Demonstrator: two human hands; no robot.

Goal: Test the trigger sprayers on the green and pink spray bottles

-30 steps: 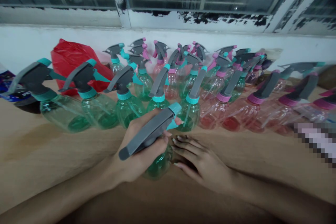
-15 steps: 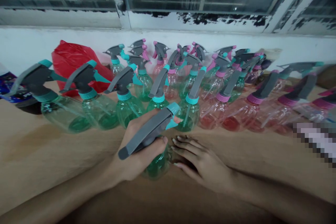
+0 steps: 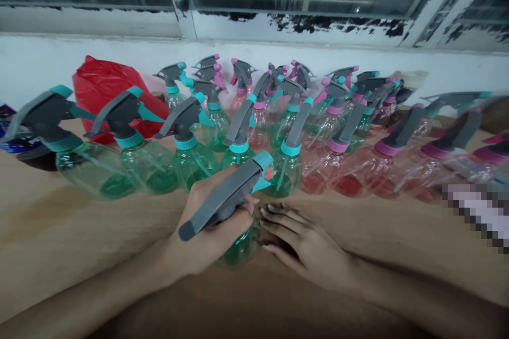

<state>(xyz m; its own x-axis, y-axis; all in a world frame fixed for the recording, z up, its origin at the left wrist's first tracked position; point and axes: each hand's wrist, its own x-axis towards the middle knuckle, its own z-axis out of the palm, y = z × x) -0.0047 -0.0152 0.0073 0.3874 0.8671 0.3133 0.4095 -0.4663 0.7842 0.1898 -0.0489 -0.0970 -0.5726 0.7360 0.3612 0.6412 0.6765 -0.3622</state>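
My left hand [image 3: 214,222] is wrapped round the neck of a green spray bottle [image 3: 240,246], just under its grey trigger head with a teal nozzle. The bottle stands at the near middle of the table, with its nozzle pointing away to the right. Close to its right side, my right hand [image 3: 306,241] rests with fingers stretched out and holds nothing. Whether those fingertips touch the bottle I cannot tell. Just beyond my hands runs a row of similar bottles, among them a green spray bottle [image 3: 288,172] and a pink spray bottle [image 3: 324,172].
Several more spray bottles crowd behind the front row, against the white wall [image 3: 40,58]. A red plastic bag [image 3: 115,90] lies at the back left, near a dark blue packet [image 3: 24,140]. A blurred-out item [image 3: 481,214] lies at the right on the wooden table [image 3: 119,233].
The view has shifted very slightly. My left hand still grips the green spray bottle, and my right hand stays in the same place.
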